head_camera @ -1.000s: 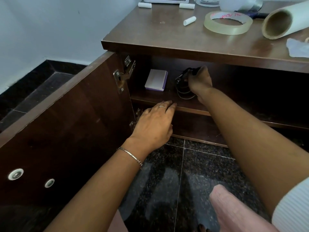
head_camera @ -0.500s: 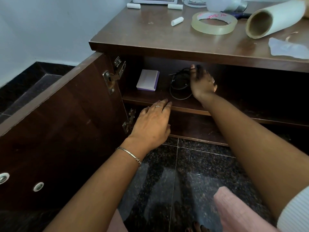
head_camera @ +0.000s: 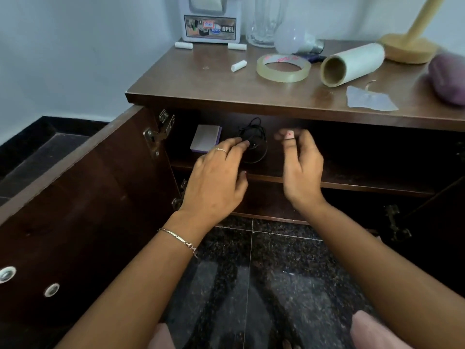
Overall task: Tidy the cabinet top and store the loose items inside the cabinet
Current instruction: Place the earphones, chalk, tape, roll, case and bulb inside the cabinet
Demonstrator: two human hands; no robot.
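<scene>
A coiled black cable (head_camera: 254, 137) lies on the upper shelf (head_camera: 352, 183) inside the open brown cabinet, next to a white and purple box (head_camera: 205, 138). My left hand (head_camera: 216, 182) reaches over the shelf edge and its straight fingertips touch the cable. My right hand (head_camera: 300, 162) hovers just in front of the shelf, right of the cable, fingers loosely curled and holding nothing. On the cabinet top (head_camera: 196, 84) sit a clear tape roll (head_camera: 283, 68), a cardboard tube (head_camera: 352, 64), three white chalk pieces (head_camera: 238, 66), a bulb (head_camera: 289, 45) and a plastic scrap (head_camera: 370, 99).
The left cabinet door (head_camera: 75, 210) stands wide open beside my left arm. At the back of the top stand a printed box (head_camera: 210, 26), a glass jar (head_camera: 265, 21), a yellow stand (head_camera: 410, 46) and a purple object (head_camera: 448, 79). Dark tiled floor (head_camera: 251, 285) lies below.
My right hand let go of the black cable and drew back out of the shelf. My left hand moved up from the shelf edge to touch the cable. The view rose.
</scene>
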